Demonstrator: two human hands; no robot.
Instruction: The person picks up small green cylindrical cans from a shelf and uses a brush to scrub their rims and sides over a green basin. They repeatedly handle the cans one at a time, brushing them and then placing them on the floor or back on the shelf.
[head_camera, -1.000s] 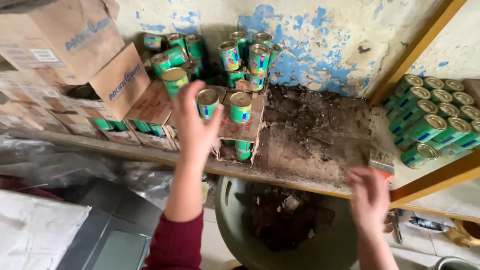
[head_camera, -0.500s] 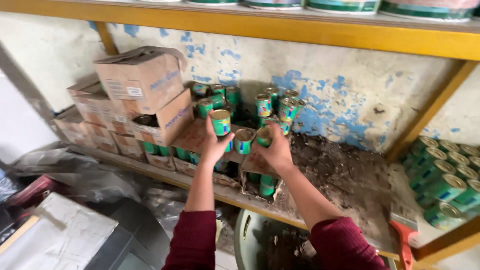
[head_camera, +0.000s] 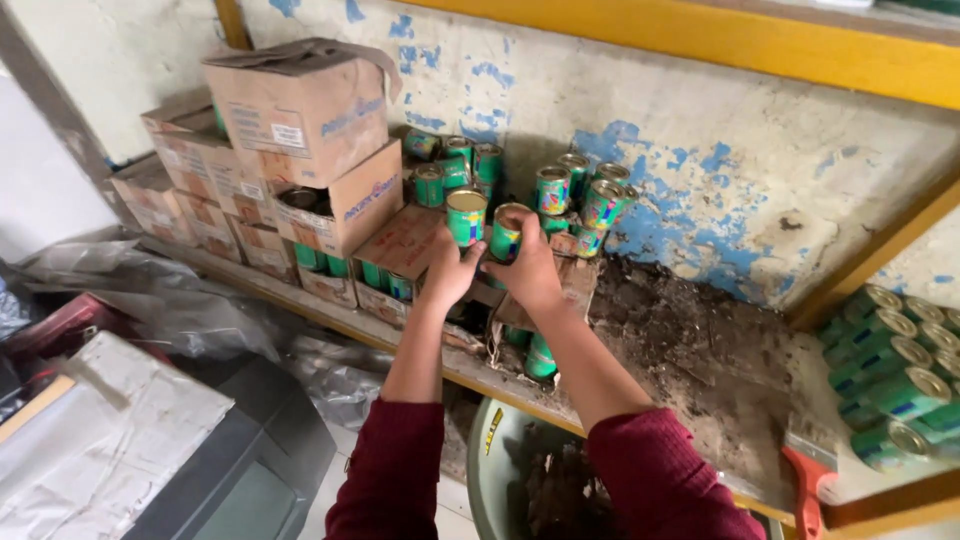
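Dirty shelf against a peeling blue-and-white wall; both hands on cans atop a torn carton.
L hand (head_camera: 452, 272) grips one green can (head_camera: 466, 216) from behind, fingers curled round its side; R hand (head_camera: 530, 272) wraps a second can (head_camera: 507, 232) just beside it; cans look stiff, smooth, fairly heavy, best taken round the middle; torn carton (head_camera: 405, 240) sags under them.

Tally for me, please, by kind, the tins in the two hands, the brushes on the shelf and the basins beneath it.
Green tins held: 2, one in the left hand, one in the right hand
Red-handled brush: 1
Dark basin: 1
Total: 4
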